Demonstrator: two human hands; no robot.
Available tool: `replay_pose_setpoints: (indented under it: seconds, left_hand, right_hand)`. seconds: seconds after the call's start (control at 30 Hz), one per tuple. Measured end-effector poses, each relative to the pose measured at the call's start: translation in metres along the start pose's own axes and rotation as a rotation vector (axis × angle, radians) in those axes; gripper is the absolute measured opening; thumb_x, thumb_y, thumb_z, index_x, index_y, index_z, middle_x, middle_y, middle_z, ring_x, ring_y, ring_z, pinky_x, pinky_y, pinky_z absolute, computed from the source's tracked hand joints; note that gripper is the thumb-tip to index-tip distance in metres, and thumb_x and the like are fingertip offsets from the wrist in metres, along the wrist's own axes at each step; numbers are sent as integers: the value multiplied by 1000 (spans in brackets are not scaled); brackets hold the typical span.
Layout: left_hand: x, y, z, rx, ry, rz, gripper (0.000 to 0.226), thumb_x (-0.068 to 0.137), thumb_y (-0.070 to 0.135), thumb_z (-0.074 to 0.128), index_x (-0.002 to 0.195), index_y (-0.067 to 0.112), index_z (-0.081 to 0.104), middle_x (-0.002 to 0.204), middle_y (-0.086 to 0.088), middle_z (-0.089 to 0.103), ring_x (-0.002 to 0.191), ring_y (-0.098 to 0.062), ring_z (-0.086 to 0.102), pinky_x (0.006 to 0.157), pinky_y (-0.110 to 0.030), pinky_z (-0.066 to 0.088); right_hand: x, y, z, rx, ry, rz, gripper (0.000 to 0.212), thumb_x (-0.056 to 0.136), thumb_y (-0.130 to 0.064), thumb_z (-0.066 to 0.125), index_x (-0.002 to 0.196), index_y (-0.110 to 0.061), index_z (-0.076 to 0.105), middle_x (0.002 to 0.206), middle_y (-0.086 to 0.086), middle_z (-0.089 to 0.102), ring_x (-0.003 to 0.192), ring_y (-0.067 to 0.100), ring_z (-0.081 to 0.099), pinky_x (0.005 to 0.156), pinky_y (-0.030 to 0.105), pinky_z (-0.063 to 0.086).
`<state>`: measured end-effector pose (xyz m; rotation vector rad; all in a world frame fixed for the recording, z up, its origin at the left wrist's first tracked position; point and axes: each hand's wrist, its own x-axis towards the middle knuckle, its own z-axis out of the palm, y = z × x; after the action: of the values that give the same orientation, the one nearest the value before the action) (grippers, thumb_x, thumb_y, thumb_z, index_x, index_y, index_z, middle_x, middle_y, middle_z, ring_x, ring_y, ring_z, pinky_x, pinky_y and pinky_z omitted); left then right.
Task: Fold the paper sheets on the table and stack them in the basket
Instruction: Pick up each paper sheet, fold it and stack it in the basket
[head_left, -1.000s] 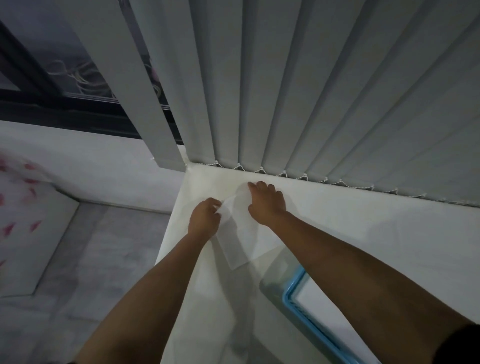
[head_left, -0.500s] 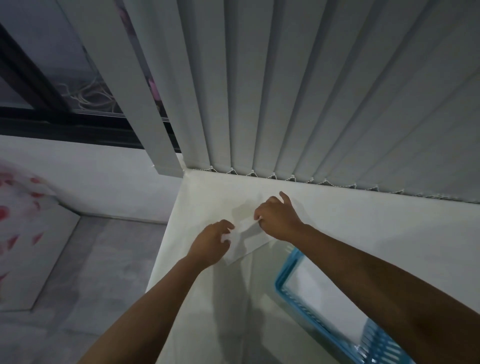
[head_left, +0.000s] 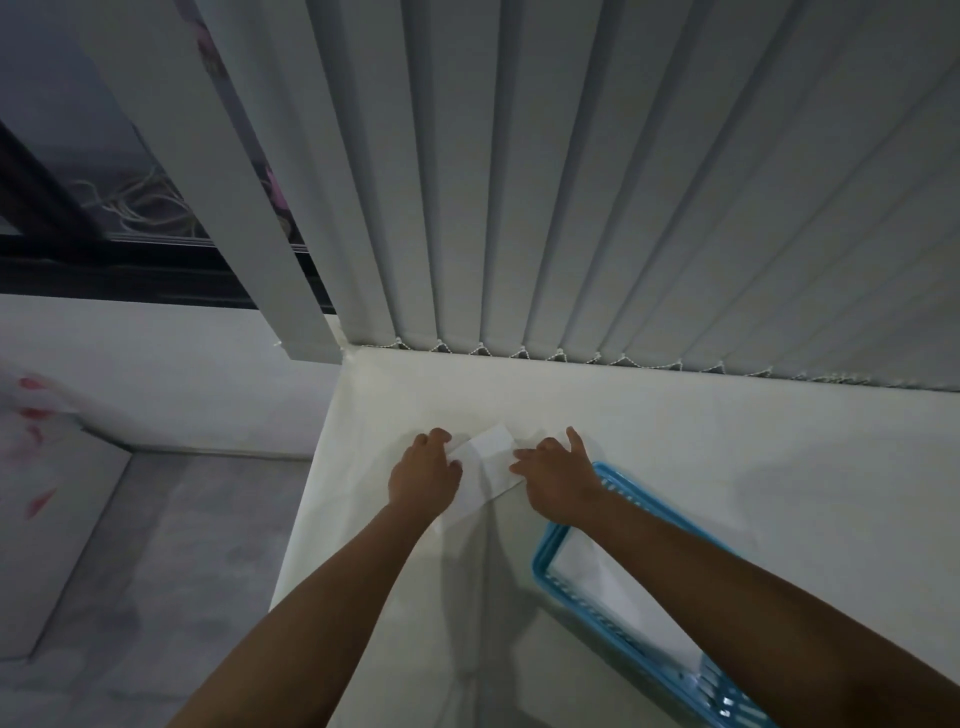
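Observation:
A folded white paper sheet (head_left: 488, 465) lies on the white table (head_left: 727, 467) near its far left corner. My left hand (head_left: 423, 475) rests on the sheet's left end, fingers curled over its edge. My right hand (head_left: 558, 480) presses fingertips on the sheet's right edge, thumb raised. A blue plastic basket (head_left: 587, 603) sits to the right and nearer to me, partly under my right forearm, with white paper (head_left: 613, 587) lying inside it.
Grey vertical blinds (head_left: 571, 182) hang along the table's far edge. The table's left edge drops to a grey floor (head_left: 156, 571). A dark window frame (head_left: 104, 260) and a white wall lie to the left.
The sheet went from a larger flat piece to a narrower folded strip. Both hands shifted to its two ends, and the view tilted so more of the basket shows.

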<state>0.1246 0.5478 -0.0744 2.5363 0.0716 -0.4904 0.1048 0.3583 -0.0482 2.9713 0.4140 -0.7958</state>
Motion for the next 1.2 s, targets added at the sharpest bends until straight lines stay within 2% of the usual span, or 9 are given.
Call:
replay_pose_setpoints:
  seconds: [0.13,0.27,0.4,0.57,0.7,0.8,0.9,1.0,1.2]
  left_hand:
    - [16,5,-7,97,-64,-38,36,89,35,51,123,23,48,115,-5,65,113,-27,57,92,-37,46]
    - [20,8,-13,145,-106,-50,18,89,33,52,99,23,62,111,-3,66,109,-24,57,83,-31,43]
    - [13,9,-19,15,-73,-65,14,86,28,57,94,18,63,104,-5,66,100,-26,60,75,-27,41]
    - [-11,28,-30,-544,51,-126,10,82,15,67,82,14,57,80,-6,63,73,-24,59,68,-29,47]
    - [-49,50,-29,-1224,65,-250,9,85,5,64,87,7,56,93,-15,66,82,-24,65,81,-33,57]
    - [-79,63,-18,-1393,66,-251,10,88,7,62,96,4,58,102,-15,69,94,-27,67,91,-37,54]
    - [-105,71,0,-1434,44,-283,14,89,10,63,101,4,60,104,-14,69,95,-25,66,93,-36,53]
    - [-123,79,13,-1419,20,-289,12,91,15,61,99,7,63,104,-9,70,93,-20,67,87,-30,53]
    - [-137,94,29,-1407,28,-363,21,90,23,63,107,9,65,101,-6,70,95,-19,66,87,-30,52]
  right_hand:
    - [-2,1,0,-13,-38,-7,48,96,-23,35,143,-33,41,156,-11,31,141,20,28,118,55,-5]
    - [-5,0,-4,-20,-31,-10,45,97,-23,35,139,-31,47,155,-9,34,141,21,28,119,55,-2]
    - [-13,-7,-4,189,153,36,39,96,-24,40,130,-32,55,145,-11,47,136,17,35,119,44,7]
    - [-46,-26,1,623,497,165,20,93,-27,51,103,-22,68,105,-4,70,99,19,57,88,36,44]
    - [-77,-50,1,1014,434,282,26,92,-41,55,82,-19,65,78,-6,65,79,14,60,73,31,46]
    - [-89,-54,-3,1461,323,420,31,90,-48,56,80,-19,64,79,-3,65,77,16,60,73,30,47]
    - [-101,-47,-3,1772,376,494,24,89,-31,64,78,-10,58,68,3,58,63,15,53,63,27,46]
    - [-119,-33,0,1777,456,510,21,89,-18,65,75,-7,53,61,4,50,55,14,47,58,27,43]
    - [-168,-5,29,1602,496,526,27,87,-15,66,66,-7,52,57,5,52,48,13,46,54,25,40]
